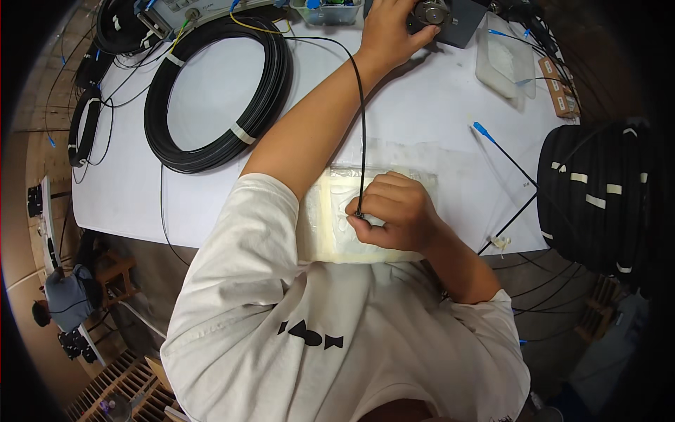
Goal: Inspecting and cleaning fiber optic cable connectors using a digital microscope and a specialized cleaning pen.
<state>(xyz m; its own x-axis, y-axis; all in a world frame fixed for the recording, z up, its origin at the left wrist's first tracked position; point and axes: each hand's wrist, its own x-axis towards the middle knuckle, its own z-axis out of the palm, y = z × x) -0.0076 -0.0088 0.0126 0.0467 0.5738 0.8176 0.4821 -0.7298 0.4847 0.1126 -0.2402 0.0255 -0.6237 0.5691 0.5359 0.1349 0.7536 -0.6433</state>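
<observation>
The right hand [394, 211] is curled tight, and the end of a thin black cable [363, 119] is pinched in its fingers, just above a clear plastic bag [330, 211] on the white tabletop [211, 204]. The left hand [390, 32] is stretched far out and wrapped around a round metal knob [430, 12] on a grey box [460, 28]. A big coil of black cable [218, 91] is laid to the left. Another thick black coil [598, 197] is seen at the right edge.

Bright, even overhead light washes out my white tabletop [211, 190], with soft shadows under my arms. Fisheye bends the edges hard, the corners go black, and everything central looks sharp.
</observation>
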